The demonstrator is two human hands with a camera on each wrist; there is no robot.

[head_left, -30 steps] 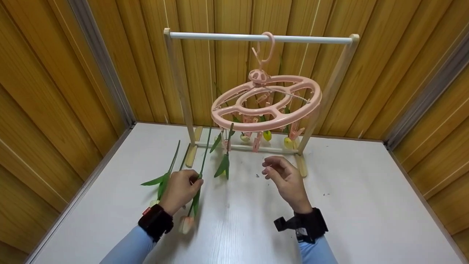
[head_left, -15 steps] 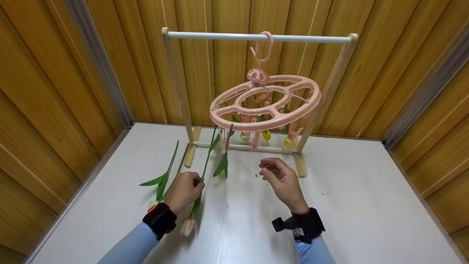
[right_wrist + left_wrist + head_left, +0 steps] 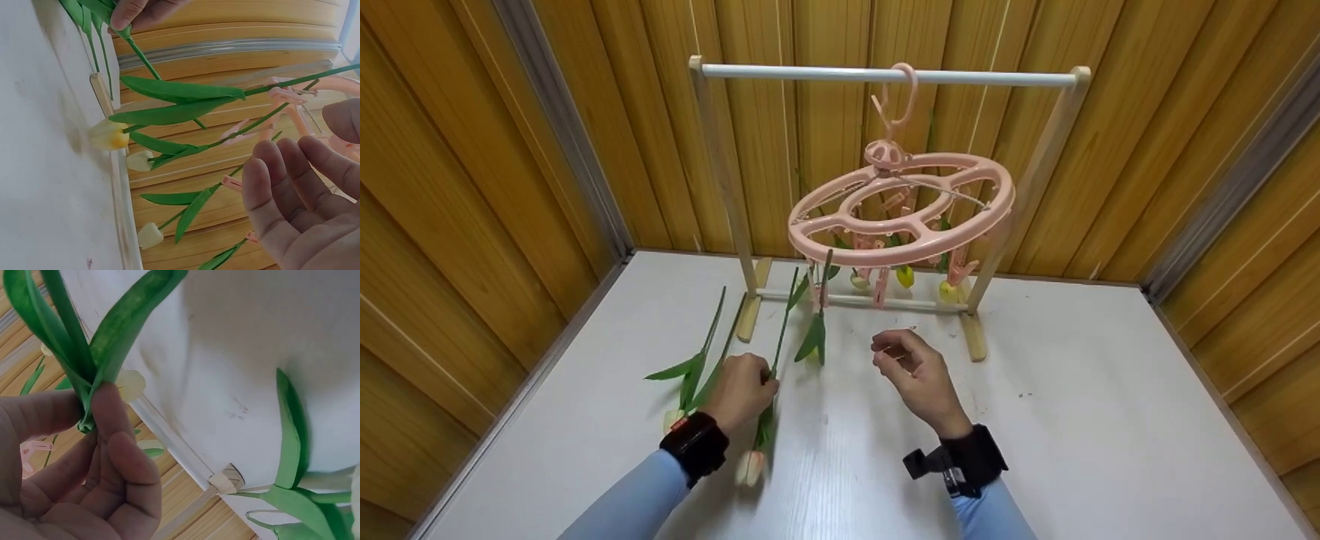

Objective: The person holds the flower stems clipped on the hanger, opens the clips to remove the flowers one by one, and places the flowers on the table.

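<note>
Green plastic stem pinched between thumb and fingers: the left hand (image 3: 741, 390) has its grip clamped on an artificial tulip (image 3: 769, 375), holding it bloom-down so the peach bud (image 3: 750, 466) hangs blurred near the desk (image 3: 1072, 420) at about 6 o'clock of the fist, while the stem tip rises toward 12 o'clock, just short of the pink clip hanger (image 3: 901, 210). The left wrist view shows the thumb (image 3: 109, 413) pressed on the stem where two leaves (image 3: 84, 332) fork. The right hand (image 3: 911, 375) hovers at 3 o'clock of the left, its grip apart, fingers (image 3: 281, 191) loosely bent and holding nothing. Over the past second the held stem has tipped a little more upright and its top has edged closer to the hanger's near rim, and the right hand has drifted toward 9 o'clock, nearer the stem; judged from that, the flower is being brought up to a free peg with the empty hand closing in to work the clip. Another tulip (image 3: 819, 330) already hangs upside down from a pink peg (image 3: 821, 281) just beside the raised stem, with yellow blooms (image 3: 906, 277) clipped further round the ring. A spare tulip (image 3: 690, 371) lies on the desk at 9 o'clock of the left hand. The hanger hooks over the white rail (image 3: 885, 75) of a wooden rack (image 3: 720, 172).
</note>
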